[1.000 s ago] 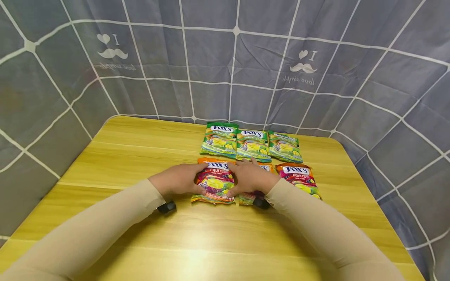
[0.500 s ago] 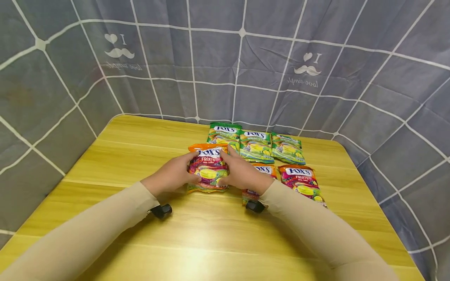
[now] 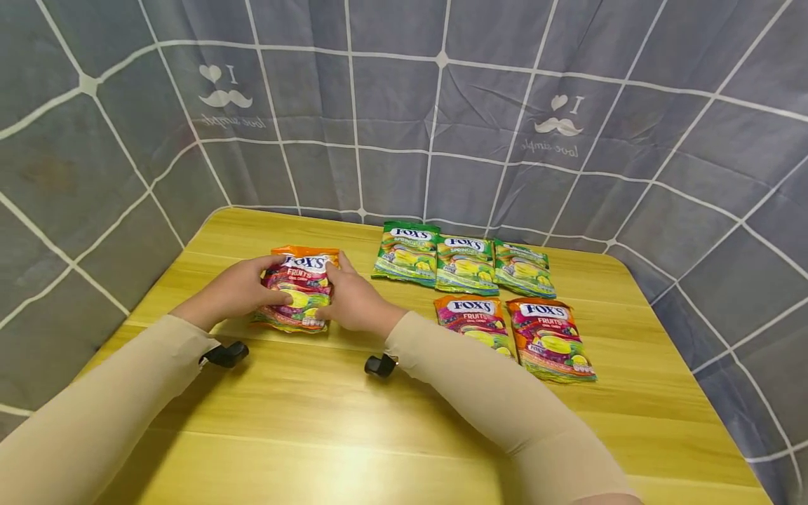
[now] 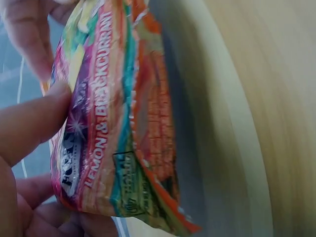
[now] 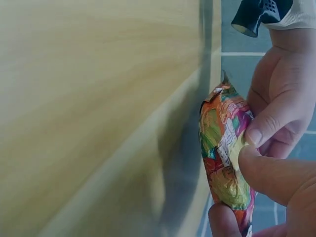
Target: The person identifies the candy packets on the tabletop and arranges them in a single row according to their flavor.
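Note:
Between both hands is an orange and purple bag of Fox's fruit candy (image 3: 301,284), label facing up. My left hand (image 3: 241,291) grips its left side, the thumb lying on the front. The opposite side is held by my right hand (image 3: 356,300), thumb on the front too. Up close in the left wrist view, the bag (image 4: 106,123) shows its "Lemon & Blackcurrant" end. A gap and shadow separate it from the table, so it is lifted. In the right wrist view the bag (image 5: 224,153) is seen edge-on, fingers partly behind it.
Two more orange fruit candy bags (image 3: 476,321) (image 3: 550,344) lie side by side right of centre on the wooden table (image 3: 303,428). Behind them three green Springtea bags (image 3: 407,254) form a row. A grey gridded curtain (image 3: 391,105) hangs along the table's back and sides.
Both hands have lifted the orange candy bag from the left end of the front row and carried it left and slightly back. The other bags lie where they were.

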`<state>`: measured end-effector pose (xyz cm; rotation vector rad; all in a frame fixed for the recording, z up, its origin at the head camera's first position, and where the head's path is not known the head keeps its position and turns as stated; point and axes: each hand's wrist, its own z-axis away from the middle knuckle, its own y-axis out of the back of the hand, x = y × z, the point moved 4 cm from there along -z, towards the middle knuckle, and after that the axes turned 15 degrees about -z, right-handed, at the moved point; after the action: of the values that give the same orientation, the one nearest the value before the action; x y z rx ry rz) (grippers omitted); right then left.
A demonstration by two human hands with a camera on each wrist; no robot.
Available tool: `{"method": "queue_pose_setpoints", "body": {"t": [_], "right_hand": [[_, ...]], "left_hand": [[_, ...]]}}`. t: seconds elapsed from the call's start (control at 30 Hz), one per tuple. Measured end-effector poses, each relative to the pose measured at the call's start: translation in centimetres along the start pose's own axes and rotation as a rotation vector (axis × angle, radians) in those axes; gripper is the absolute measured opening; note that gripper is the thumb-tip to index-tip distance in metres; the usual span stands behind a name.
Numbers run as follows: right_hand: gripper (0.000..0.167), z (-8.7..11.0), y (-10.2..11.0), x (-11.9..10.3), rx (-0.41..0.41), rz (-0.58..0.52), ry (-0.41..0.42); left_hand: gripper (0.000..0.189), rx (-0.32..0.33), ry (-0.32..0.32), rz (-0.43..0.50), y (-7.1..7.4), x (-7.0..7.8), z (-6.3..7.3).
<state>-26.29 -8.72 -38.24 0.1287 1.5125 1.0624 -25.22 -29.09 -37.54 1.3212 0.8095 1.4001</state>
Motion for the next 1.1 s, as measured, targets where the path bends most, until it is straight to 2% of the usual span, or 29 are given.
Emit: {"method": "queue_pose_setpoints", "body": {"t": [0.23, 0.33, 0.47, 0.57, 0.67, 0.97, 1.1], "right_hand": [[0.099, -3.2, -3.7, -1.9, -0.038, 0.04, 0.005], [0.097, -4.2, -4.7, -2.2, -0.052, 0.068, 0.004], [0.091, -5.1, -5.6, -2.4, -0.068, 0.16, -0.018], [0.088, -5.5, -6.0, -2.6, -0.086, 0.249, -0.037], [0.087, -5.6, -6.3, -2.8, -0.102, 0.29, -0.044], [0.086, -5.3, -6.5, -3.0, -0.16, 0.273, -0.078], [0.089, -5.2, -6.4, -2.9, -0.181, 0.276, -0.091]], "left_hand": [[0.1, -0.013, 0.026, -0.017, 0.4, -4.6, 0.8], [0.099, -0.016, 0.026, -0.01, 0.4, -5.9, 1.0], [0.098, -0.002, 0.002, -0.032, 0.5, -7.3, 1.2], [0.096, -0.002, -0.018, -0.043, 0.5, -8.1, 1.4], [0.095, -0.02, -0.034, -0.037, 0.5, -8.8, 1.7], [0.096, -0.149, -0.06, 0.066, 0.2, -10.0, 2.0], [0.094, -0.168, -0.058, 0.072, 0.4, -10.0, 1.8]]}}
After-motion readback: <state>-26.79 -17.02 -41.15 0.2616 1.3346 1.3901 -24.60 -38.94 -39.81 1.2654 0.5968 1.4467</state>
